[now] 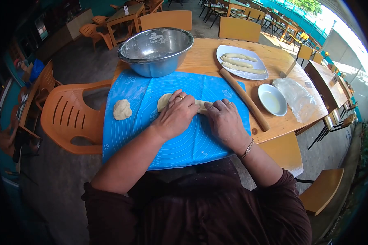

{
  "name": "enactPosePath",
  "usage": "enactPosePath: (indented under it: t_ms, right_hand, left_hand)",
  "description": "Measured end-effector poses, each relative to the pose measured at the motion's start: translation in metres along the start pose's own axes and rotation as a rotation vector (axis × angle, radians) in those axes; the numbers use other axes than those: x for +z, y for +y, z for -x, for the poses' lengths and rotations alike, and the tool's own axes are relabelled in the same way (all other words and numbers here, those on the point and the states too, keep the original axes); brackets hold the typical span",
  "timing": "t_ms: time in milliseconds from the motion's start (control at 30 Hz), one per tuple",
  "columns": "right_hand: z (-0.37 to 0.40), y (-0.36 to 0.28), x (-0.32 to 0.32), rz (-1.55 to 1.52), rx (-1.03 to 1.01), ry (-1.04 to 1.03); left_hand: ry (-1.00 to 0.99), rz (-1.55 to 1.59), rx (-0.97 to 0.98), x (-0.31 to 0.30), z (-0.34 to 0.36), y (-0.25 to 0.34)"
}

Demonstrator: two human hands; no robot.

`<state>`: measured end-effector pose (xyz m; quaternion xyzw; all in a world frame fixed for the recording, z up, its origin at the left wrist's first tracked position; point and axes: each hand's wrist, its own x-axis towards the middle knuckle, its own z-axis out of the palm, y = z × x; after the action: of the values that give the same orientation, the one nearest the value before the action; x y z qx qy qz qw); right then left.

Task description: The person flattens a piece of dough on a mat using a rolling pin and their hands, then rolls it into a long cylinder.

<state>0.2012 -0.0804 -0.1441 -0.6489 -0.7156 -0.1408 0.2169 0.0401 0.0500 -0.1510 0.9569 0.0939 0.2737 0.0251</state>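
A strip of pale dough (201, 107) lies across the middle of the blue mat (139, 143), its wide flat end showing at the left. Over its left part rests my left hand (178, 114), a ring on one finger, its fingers bent and pressed together on the dough. My right hand (225, 122) holds the strip's right end, fingers curled over it. Part of the strip is hidden under both hands. To the left of my left hand sits a separate lump of dough (122, 110) on the mat.
A metal bowl (153, 67) stands at the mat's back left. Dough rolls (238, 64) lie on a white plate (253, 75) at the back right. A rolling pin (245, 100), a small white bowl (272, 100) and a plastic bag (296, 98) are on the right.
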Motion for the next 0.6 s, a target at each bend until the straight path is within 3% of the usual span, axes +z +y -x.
enactPosePath:
  t_ms: [100, 167, 300, 367, 500, 600]
  right_hand:
    - [0.003, -0.007, -0.002, 0.007, 0.014, -0.024]
    - [0.0, 0.0, -0.003, -0.013, 0.026, -0.053]
    - [-0.004, 0.014, 0.0, -0.107, 0.037, -0.039]
    - [-0.001, 0.008, -0.002, 0.014, 0.038, 0.035]
    - [0.002, -0.005, -0.008, -0.069, 0.04, 0.045]
    - [-0.003, 0.009, -0.009, -0.019, 0.025, -0.065]
  left_hand:
    - [-0.049, -0.004, -0.01, 0.003, 0.001, -0.001]
    - [0.066, 0.037, -0.023, 0.004, 0.0, 0.0]
    - [0.059, 0.089, -0.038, -0.017, -0.001, 0.001]
    - [0.006, 0.063, -0.143, -0.024, 0.0, -0.004]
    - [-0.021, 0.078, -0.195, -0.026, 0.003, -0.015]
    - [-0.004, 0.035, -0.181, -0.017, 0.003, -0.021]
